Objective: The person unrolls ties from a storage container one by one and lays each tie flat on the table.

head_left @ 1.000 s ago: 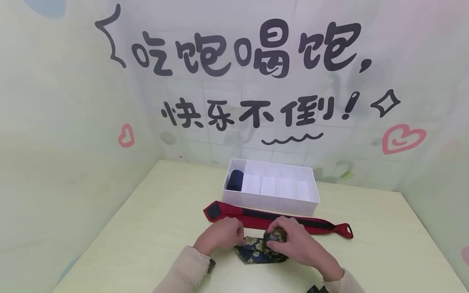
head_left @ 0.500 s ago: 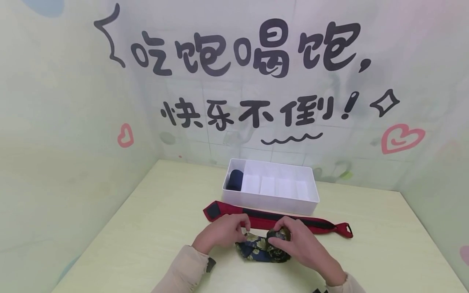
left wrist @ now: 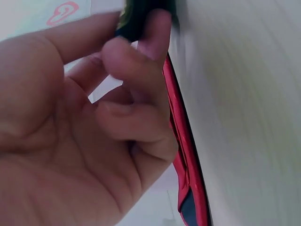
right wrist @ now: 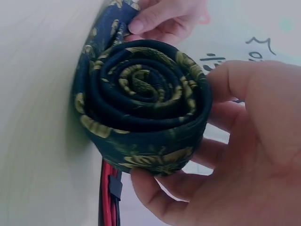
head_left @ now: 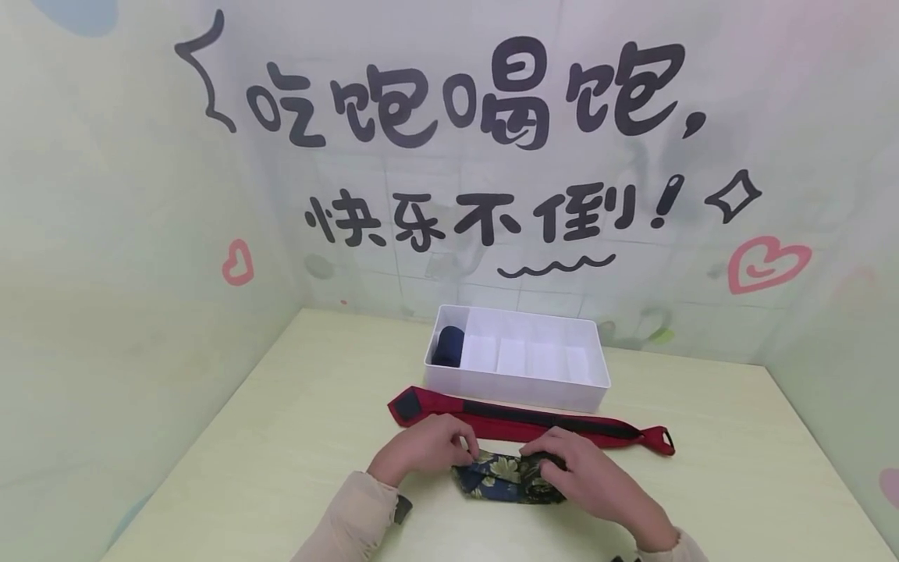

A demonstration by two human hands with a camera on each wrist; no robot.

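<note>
A navy necktie with gold flowers (head_left: 494, 476) lies on the table between both hands, partly rolled up. My left hand (head_left: 426, 450) pinches the flat wide end at its left corner. Around the rolled part, my right hand (head_left: 593, 478) curls its fingers and thumb. From the right wrist view, the coil (right wrist: 146, 117) shows its spiral layers, with the flat tail running back to the left hand's fingertips. In the left wrist view a dark piece of the necktie (left wrist: 138, 19) sits between the left fingertips, and most of it is out of frame.
Just behind the hands a red necktie (head_left: 492, 427) lies stretched out sideways. Beyond it stands a white divided box (head_left: 516, 392), with a rolled dark navy item (head_left: 449, 346) in its leftmost compartment. A printed curtain (head_left: 393, 289) rises behind the table.
My right hand has shifted slightly right with the coil, and more of the flat tail shows between the hands. The left hand has stayed near the wide end.
</note>
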